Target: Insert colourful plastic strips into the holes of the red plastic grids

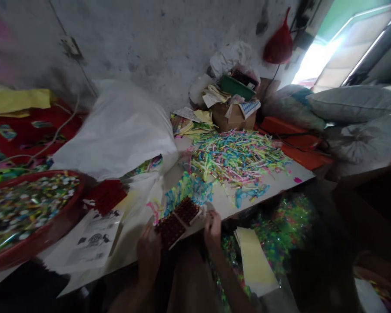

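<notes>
A dark red, grid-like tray (171, 229) in two sections lies at the table's front edge, slightly blurred. My left hand (149, 245) is closed at the tray's left end, its fingers partly smeared. Just off the tray's right end, my right hand (213, 228) is closed with the fingertips together; whatever they pinch is too small and blurred to name. Blue, green and yellow strips (189, 188) stand in a row along the tray's far side. A few pink strips (154, 211) lie by its left corner.
A heap of colourful strips (237, 154) covers the white table (226, 201). Behind it stands a cardboard box (233, 116). At left are a large white sack (117, 130), a red basin (80, 191) of small pieces and printed sheets (87, 239). A yellow card (256, 256) lies below, right.
</notes>
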The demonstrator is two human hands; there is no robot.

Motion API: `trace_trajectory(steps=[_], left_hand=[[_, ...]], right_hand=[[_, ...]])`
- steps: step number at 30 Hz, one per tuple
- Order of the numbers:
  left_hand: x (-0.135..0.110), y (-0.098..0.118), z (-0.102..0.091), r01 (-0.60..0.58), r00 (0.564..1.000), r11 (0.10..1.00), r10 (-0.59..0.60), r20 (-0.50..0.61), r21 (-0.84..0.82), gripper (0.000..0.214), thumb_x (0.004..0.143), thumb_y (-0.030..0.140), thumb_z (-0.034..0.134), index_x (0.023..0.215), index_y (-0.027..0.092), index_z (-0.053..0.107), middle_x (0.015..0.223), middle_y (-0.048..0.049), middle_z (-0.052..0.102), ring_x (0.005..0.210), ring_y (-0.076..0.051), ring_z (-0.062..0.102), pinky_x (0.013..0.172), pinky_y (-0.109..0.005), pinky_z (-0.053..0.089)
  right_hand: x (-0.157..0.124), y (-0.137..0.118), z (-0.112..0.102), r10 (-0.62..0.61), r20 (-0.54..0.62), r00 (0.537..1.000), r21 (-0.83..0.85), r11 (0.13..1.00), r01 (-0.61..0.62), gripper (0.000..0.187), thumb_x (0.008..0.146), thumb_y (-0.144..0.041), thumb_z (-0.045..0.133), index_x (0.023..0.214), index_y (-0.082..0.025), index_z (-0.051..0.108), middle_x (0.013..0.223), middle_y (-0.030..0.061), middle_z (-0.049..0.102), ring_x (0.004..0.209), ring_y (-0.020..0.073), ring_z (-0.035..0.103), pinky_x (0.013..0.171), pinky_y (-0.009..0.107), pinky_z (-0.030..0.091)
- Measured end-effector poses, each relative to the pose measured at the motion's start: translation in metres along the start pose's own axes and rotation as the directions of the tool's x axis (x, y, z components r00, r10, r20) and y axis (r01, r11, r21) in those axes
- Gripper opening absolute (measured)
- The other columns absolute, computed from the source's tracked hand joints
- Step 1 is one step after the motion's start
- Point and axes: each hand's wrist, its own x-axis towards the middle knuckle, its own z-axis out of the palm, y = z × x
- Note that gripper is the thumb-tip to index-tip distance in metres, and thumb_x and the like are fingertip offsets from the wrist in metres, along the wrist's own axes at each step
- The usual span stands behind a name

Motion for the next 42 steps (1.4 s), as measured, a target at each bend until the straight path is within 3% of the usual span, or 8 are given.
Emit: trace_trajectory(steps=[2, 5, 8, 13, 20, 33, 38, 42], left_hand=[[-0.01, 0.004, 0.002, -0.216, 0.975, 0.975, 0.213, 0.07, 0.044, 0.041, 0.089, 0.035, 0.043, 0.127, 0.02, 0.045, 0.127, -0.0126, 0.053, 0.122, -0.026, 0.047, 0.102, -0.047, 0.039], [0.003, 0.02, 0.019, -0.483, 0.827, 0.875, 0.443, 0.346, 0.033, 0.042, 0.089, 0.032, 0.045, 0.129, 0.023, 0.046, 0.132, -0.0107, 0.051, 0.125, -0.025, 0.045, 0.102, -0.043, 0.039], [0.033, 0.037, 0.044, -0.61, 0.666, 0.792, 0.515, 0.54, -0.004, 0.051, 0.088, 0.037, 0.046, 0.137, 0.025, 0.04, 0.143, -0.0089, 0.041, 0.132, -0.027, 0.036, 0.106, -0.044, 0.034], [0.057, 0.026, 0.072, -0.666, 0.575, 0.745, 0.54, 0.614, -0.031, 0.053, 0.088, 0.042, 0.045, 0.138, 0.027, 0.038, 0.143, -0.0081, 0.041, 0.132, -0.027, 0.037, 0.106, -0.044, 0.034], [0.056, 0.011, 0.08, -0.657, 0.65, 0.753, 0.538, 0.538, 0.042, 0.043, 0.088, 0.034, 0.045, 0.131, 0.029, 0.048, 0.134, -0.0052, 0.051, 0.127, -0.023, 0.042, 0.107, -0.043, 0.034], [0.052, 0.011, 0.054, -0.325, 0.939, 0.839, 0.23, 0.257, 0.436, 0.043, 0.089, 0.032, 0.033, 0.115, 0.015, 0.062, 0.122, -0.016, 0.058, 0.117, -0.03, 0.049, 0.098, -0.049, 0.037], [0.046, 0.018, 0.049, -0.211, 0.971, 0.828, 0.118, 0.206, 0.52, 0.039, 0.089, 0.027, 0.034, 0.116, 0.02, 0.061, 0.12, -0.0152, 0.059, 0.115, -0.03, 0.049, 0.09, -0.05, 0.041], [0.048, 0.023, 0.05, -0.125, 0.979, 0.846, 0.022, 0.201, 0.518, 0.039, 0.089, 0.031, 0.037, 0.116, 0.017, 0.061, 0.124, -0.0179, 0.056, 0.116, -0.031, 0.049, 0.089, -0.05, 0.04]], right_hand=[[0.021, 0.034, -0.027, 0.053, -0.115, 0.992, -0.093, 0.994, -0.064, 0.046, 0.092, -0.036, 0.026, 0.123, -0.01, 0.047, 0.119, 0.0196, 0.052, 0.119, 0.0258, 0.044, 0.102, 0.046, 0.035], [0.063, 0.079, -0.06, 0.112, -0.28, 0.954, -0.25, 0.951, -0.184, 0.054, 0.092, -0.041, 0.022, 0.127, -0.006, 0.044, 0.134, 0.0223, 0.041, 0.129, 0.0275, 0.034, 0.105, 0.046, 0.03], [0.107, 0.113, -0.08, 0.094, -0.274, 0.957, -0.385, 0.901, -0.199, 0.059, 0.092, -0.045, 0.021, 0.128, -0.005, 0.046, 0.138, 0.0234, 0.037, 0.132, 0.0297, 0.03, 0.104, 0.049, 0.029], [0.158, 0.147, -0.094, 0.286, -0.215, 0.934, -0.506, 0.785, -0.357, 0.057, 0.09, -0.045, 0.029, 0.132, -0.011, 0.047, 0.142, 0.0207, 0.035, 0.136, 0.0317, 0.024, 0.106, 0.054, 0.021], [0.149, 0.137, -0.047, 0.237, -0.111, 0.965, -0.522, 0.813, -0.26, 0.05, 0.089, -0.037, 0.036, 0.127, -0.009, 0.052, 0.14, 0.0198, 0.041, 0.137, 0.0298, 0.023, 0.107, 0.053, 0.023], [0.082, 0.045, 0.039, 0.121, -0.035, 0.992, -0.38, 0.917, -0.125, 0.045, 0.09, -0.031, 0.036, 0.123, -0.006, 0.054, 0.14, 0.0229, 0.04, 0.136, 0.0323, 0.023, 0.104, 0.058, 0.027], [0.057, 0.013, 0.074, 0.04, 0.005, 0.999, -0.284, 0.958, -0.037, 0.042, 0.089, -0.029, 0.038, 0.123, -0.011, 0.054, 0.139, 0.0197, 0.043, 0.136, 0.0312, 0.024, 0.103, 0.058, 0.029], [0.052, 0.004, 0.069, -0.001, 0.151, 0.989, -0.199, 0.979, 0.031, 0.042, 0.089, -0.03, 0.038, 0.124, -0.013, 0.053, 0.135, 0.0186, 0.048, 0.133, 0.029, 0.031, 0.103, 0.055, 0.03]])
